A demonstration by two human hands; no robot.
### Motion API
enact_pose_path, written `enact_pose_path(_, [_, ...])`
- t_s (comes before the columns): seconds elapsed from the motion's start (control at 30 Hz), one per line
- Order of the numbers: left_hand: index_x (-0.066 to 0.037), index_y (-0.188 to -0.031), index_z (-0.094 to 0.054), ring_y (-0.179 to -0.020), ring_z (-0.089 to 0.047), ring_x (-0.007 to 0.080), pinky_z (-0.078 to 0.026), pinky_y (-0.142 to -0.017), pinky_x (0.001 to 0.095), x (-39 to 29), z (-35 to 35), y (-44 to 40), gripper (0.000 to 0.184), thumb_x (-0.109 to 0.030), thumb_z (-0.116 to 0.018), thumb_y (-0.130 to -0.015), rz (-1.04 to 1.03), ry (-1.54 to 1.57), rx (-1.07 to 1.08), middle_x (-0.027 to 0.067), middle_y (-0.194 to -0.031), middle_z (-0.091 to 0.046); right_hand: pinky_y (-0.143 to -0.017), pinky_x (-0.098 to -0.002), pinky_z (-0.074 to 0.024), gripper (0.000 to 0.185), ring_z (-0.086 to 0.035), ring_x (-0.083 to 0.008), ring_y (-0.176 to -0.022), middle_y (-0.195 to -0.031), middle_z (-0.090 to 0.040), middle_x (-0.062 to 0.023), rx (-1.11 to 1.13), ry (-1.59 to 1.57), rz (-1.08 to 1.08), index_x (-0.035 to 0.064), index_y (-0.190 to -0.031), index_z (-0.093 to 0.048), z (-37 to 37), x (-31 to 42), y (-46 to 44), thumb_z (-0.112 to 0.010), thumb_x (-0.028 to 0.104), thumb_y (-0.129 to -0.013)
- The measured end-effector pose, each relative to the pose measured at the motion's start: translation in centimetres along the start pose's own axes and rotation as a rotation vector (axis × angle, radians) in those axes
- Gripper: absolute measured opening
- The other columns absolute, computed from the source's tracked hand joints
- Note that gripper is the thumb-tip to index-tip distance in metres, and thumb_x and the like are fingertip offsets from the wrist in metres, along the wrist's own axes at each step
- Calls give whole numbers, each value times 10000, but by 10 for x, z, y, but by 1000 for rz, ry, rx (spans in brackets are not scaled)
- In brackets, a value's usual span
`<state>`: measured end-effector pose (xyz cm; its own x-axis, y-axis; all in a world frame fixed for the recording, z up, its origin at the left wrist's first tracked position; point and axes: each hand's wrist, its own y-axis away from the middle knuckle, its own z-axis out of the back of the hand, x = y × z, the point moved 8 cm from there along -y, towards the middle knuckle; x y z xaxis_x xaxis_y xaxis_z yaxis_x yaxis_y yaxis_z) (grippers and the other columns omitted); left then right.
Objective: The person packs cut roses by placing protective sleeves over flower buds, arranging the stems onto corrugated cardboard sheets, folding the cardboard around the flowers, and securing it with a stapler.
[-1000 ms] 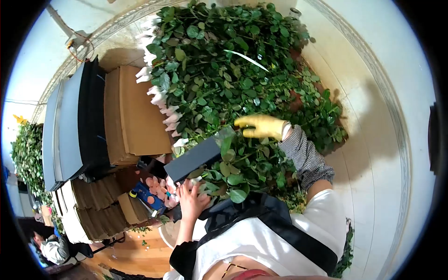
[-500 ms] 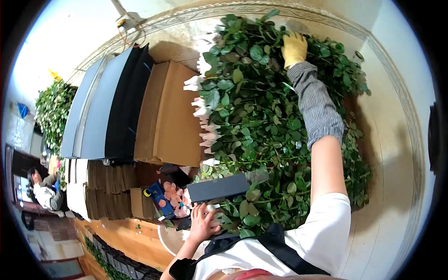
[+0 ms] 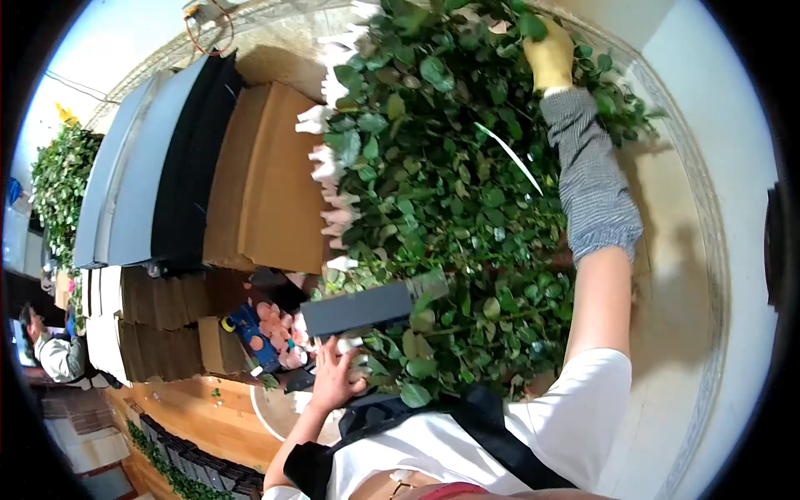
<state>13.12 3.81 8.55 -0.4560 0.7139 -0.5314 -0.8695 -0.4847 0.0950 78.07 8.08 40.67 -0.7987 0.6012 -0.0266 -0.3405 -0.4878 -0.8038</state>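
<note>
My right hand (image 3: 550,57), in a yellow glove below a checked sleeve, reaches to the far edge of a big heap of leafy stems (image 3: 450,158). Leaves cover its fingertips, so its grip is hidden. My left hand (image 3: 336,375) is bare and lies low at the near end of the heap, beside a dark grey box (image 3: 358,310). Its fingers are spread over a small pale flower head (image 3: 350,342). White and pink wrapped flower heads (image 3: 337,218) line the heap's left side. A thin white strip (image 3: 510,158) rests on the leaves.
Grey and black boards (image 3: 158,167) and brown cardboard (image 3: 279,179) stand at the left. Folded cardboard (image 3: 167,350), pink petals (image 3: 275,325) and a blue box (image 3: 250,333) lie nearer. A round white bin (image 3: 271,412) is below. Another person (image 3: 58,357) is at far left.
My right hand has moved from the middle of the heap to its far edge, among the leaves. My left hand has stayed near the box. The camera view has shifted.
</note>
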Motion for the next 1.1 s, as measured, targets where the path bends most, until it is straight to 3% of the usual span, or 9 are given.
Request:
enact_pose_path(0.07, [-122,-1297,-582,-1343,-370,497,-304,-1142,591,3,-2,2,710,-274,-803,-639,-16,-18,-27,305,-1441,-364,-862,-425,-573,251,-695,-331,-993,-1059,-732,-129,466,293,-114,110,-1083,-736,-26,-12,0,-728,239,-868])
enact_pose_path(0.17, [-114,-1296,-582,-1337,-376,501,-303,-1140,594,2,-1,3,706,-249,-795,-637,-16,-6,-40,305,-1440,-365,-822,-429,-563,306,-695,-353,-944,-1049,-724,-178,296,213,268,21,-1140,-676,18,21,13,-699,197,-891])
enact_pose_path(0.23, [-115,-1287,-588,-1324,-387,491,-310,-1140,582,-2,4,1,691,-229,-792,-636,-12,32,-54,297,-1437,-373,-912,-419,-520,467,-644,-365,-1080,-1154,-676,-201,-135,-376,41,72,-1287,-627,46,13,5,-675,14,-826])
enact_pose_path(0.27, [-114,-1283,-589,-1314,-393,484,-317,-1136,575,-1,4,2,697,-234,-798,-629,-45,-8,-84,291,-1432,-382,-842,-398,-528,362,-660,-360,-1019,-1065,-693,-210,208,-831,-129,40,-1190,-673,-30,-36,3,-609,-9,-837])
enact_pose_path(0.47, [-114,-1302,-570,-1294,-402,481,-347,-1115,556,1,4,2,692,-240,-791,-658,-51,20,-115,281,-1438,-386,-837,-466,-527,281,-660,-400,-993,-1058,-720,-208,-342,-16,351,19,-1090,-710,108,75,-3,-599,27,-831])
enact_pose_path(0.53, [-117,-1307,-568,-1271,-422,477,-362,-1098,549,-1,6,4,693,-230,-786,-659,-61,-15,-151,278,-1429,-394,-842,-473,-525,240,-682,-338,-989,-1064,-734,-177,25,-769,79,23,-1083,-708,99,63,-9,-642,40,-854])
enact_pose_path(0.73, [-156,-1254,-618,-1251,-452,436,-387,-1073,524,3,11,5,639,-228,-806,-647,-69,147,-231,225,-1417,-423,-1113,-386,-428,562,-554,-320,-1294,-1336,-619,-192,514,-347,50,101,-1370,-606,209,126,110,-595,-90,-842])
enact_pose_path(0.9, [-149,-1262,-628,-1209,-470,438,-403,-1053,517,13,3,6,627,-245,-789,-663,-32,233,-197,228,-1360,-462,-848,-427,-565,472,-679,-302,-922,-982,-703,-148,796,-532,512,99,-1244,-660,263,190,260,-573,-113,-830])
enact_pose_path(1.1, [-63,-1122,-681,-1042,-549,370,-469,-921,457,-3,21,7,523,-216,-813,-639,-125,150,-266,154,-1064,-524,-785,-463,-539,415,-653,-413,-871,-943,-685,-218,1050,-437,278,40,-1202,-684,181,161,450,-690,-38,-795])
